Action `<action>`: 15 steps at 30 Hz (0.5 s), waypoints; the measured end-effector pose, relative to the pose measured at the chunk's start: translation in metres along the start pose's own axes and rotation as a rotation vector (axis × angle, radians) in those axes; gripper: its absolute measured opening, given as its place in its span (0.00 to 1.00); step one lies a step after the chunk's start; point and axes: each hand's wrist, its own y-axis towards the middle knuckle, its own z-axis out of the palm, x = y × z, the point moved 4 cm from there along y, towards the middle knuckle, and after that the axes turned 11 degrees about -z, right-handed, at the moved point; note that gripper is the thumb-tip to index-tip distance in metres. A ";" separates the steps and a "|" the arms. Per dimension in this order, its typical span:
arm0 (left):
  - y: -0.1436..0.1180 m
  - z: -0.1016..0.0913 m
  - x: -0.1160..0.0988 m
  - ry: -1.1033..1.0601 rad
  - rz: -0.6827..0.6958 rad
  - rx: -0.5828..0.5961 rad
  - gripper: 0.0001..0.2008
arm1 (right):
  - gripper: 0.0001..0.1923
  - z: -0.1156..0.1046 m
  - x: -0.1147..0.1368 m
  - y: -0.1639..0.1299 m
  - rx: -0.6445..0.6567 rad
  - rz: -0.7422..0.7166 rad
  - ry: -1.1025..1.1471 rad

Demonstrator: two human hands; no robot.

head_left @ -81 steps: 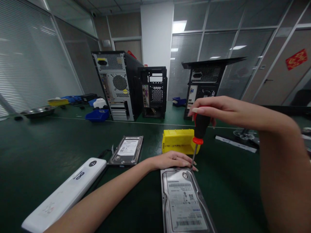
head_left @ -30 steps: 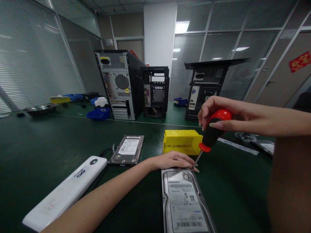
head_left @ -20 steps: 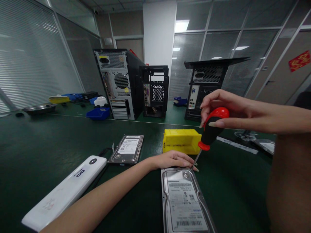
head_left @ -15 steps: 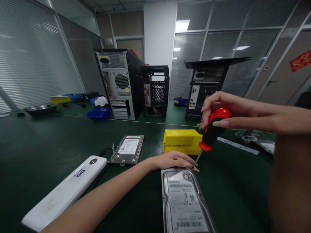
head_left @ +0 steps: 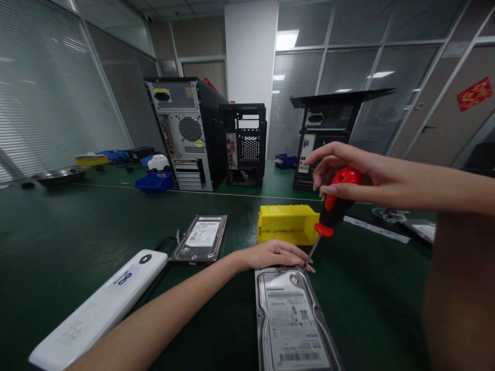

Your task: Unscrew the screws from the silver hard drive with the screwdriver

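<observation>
My right hand (head_left: 350,167), right of centre in the frame, is closed round the red-and-black handle of a screwdriver (head_left: 333,206), fingers and thumb pinching its red cap. The tool tilts, handle toward the upper right, shaft running down and left; its tip meets the far right corner of the drive (head_left: 290,319) just beside my left fingertips.

My left hand (head_left: 276,255), at centre, lies flat and open, palm down, on the far edge of that drive, gripping nothing. My left forearm crosses the lower left of the frame.

The drive lies label up on the green table (head_left: 77,242) at lower centre, its long side running toward the bottom edge.

Just behind my left hand stands a yellow bin (head_left: 284,224). Left of centre lies a second drive (head_left: 201,238), label up, well apart from the first. In the lower left corner lies a white bar (head_left: 100,309) marked 18.

Across the upper middle of the frame stand three PC cases: one at left (head_left: 181,134), its rear panel facing me, an open one beside it (head_left: 245,144), and one at right (head_left: 323,129). A blue bin (head_left: 154,183) sits at mid left, a steel tray (head_left: 58,176) at the far left edge.
</observation>
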 end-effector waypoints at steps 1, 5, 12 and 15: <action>0.000 0.000 0.000 0.006 0.001 0.000 0.20 | 0.28 -0.001 -0.001 -0.001 -0.009 0.025 -0.038; 0.000 -0.001 0.002 0.025 0.014 0.001 0.19 | 0.30 -0.002 -0.004 0.001 -0.045 0.065 -0.096; 0.002 -0.001 0.002 0.042 0.010 -0.001 0.20 | 0.27 -0.001 0.002 -0.001 0.010 -0.049 -0.021; 0.002 -0.002 0.003 0.038 0.010 -0.007 0.20 | 0.23 0.000 0.006 0.001 0.012 -0.045 -0.012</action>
